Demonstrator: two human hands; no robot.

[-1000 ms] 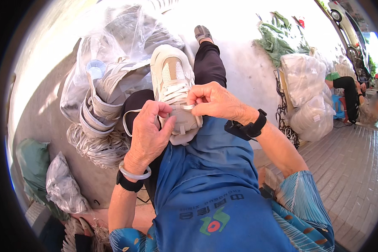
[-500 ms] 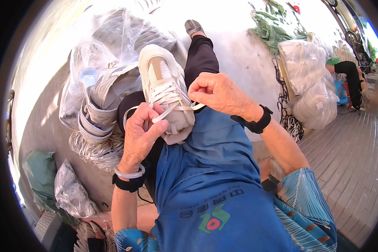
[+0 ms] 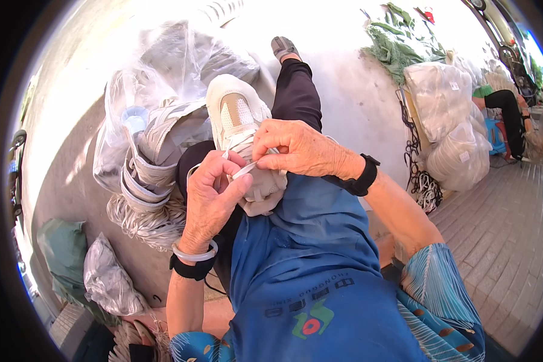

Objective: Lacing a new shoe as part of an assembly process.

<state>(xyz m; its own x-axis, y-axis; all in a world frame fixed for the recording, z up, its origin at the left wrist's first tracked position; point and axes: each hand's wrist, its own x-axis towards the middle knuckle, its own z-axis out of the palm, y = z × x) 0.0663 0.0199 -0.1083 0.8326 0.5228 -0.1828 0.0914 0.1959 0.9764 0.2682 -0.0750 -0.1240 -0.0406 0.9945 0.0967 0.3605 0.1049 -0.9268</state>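
Note:
A white and beige sneaker point(image 3: 232, 96) rests on my lap with its toe pointing away from me. Over its tongue, my left hand point(image 3: 212, 196) pinches a white shoelace point(image 3: 245, 169) between thumb and fingers. From the other side my right hand point(image 3: 301, 149) reaches across the laces, its thumb and forefinger closed on the lace close to my left fingertips. Most of the lacing is hidden beneath my right hand. My blue apron point(image 3: 308, 241) lies under the sneaker's heel.
Stacked grey-white shoe parts point(image 3: 142, 163) stand left of my knee, above a bundle of pale laces point(image 3: 148, 220). Clear plastic bags point(image 3: 190, 51) lie behind them. Filled plastic sacks point(image 3: 438, 96) and dark cords point(image 3: 409, 139) are at the right. Another person point(image 3: 504, 99) sits at far right.
My right hand has moved left and down over the laces, bringing its fingers to my left fingertips. The lace stretched out to the right before is now drawn in between both hands.

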